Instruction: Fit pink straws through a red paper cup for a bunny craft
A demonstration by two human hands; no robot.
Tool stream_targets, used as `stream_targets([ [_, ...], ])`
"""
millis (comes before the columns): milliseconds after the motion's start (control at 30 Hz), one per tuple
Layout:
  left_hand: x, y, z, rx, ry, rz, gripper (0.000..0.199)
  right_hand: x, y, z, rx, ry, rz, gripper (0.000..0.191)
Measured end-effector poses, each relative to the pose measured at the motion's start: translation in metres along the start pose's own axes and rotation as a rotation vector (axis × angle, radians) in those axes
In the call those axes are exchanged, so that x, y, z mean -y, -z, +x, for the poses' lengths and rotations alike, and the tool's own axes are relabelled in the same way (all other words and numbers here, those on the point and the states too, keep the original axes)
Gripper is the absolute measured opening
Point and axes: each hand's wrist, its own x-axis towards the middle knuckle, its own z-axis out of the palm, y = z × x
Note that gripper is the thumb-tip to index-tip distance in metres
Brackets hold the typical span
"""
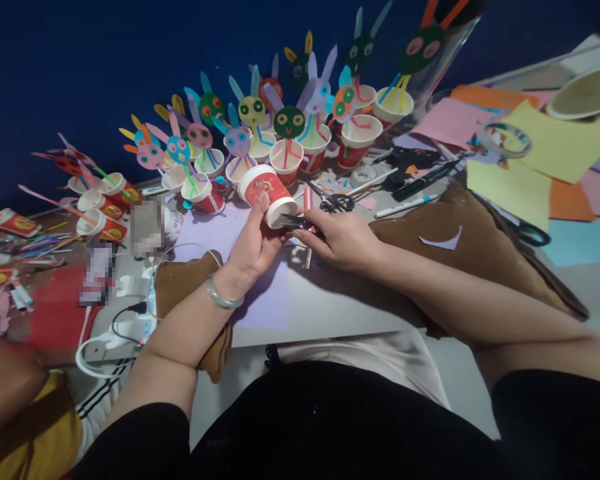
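Note:
My left hand (257,243) is closed around a red and white paper cup (267,191), tilted on its side with its white base towards my right hand. My right hand (337,238) grips a black pointed tool (293,220), mostly hidden by the fingers. Its tip is at the cup's base; whether it has gone through I cannot tell. Just behind the hands, black-handled scissors (341,202) lie among paper scraps. A sheet of lilac paper (265,300) lies beneath my left hand.
Behind stand several paper cups (286,160) with colourful paper rabbit heads on straws. Brown cloth (405,247) and coloured paper (545,147) lie to the right. A power strip with white cables (123,330) is at left, near another person's arm (10,387).

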Motion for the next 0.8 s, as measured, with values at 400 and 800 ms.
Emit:
stream_targets([
  [400, -0.001, -0.003, -0.009, 0.251, 0.044, 0.030, 0.045, -0.004, 0.010, 0.014, -0.230, -0.280, 1.048, 0.059],
  [800, 0.006, 0.004, -0.005, 0.234, -0.212, 0.221, 0.073, -0.012, 0.002, 0.017, -0.184, -0.280, 1.199, 0.054],
])
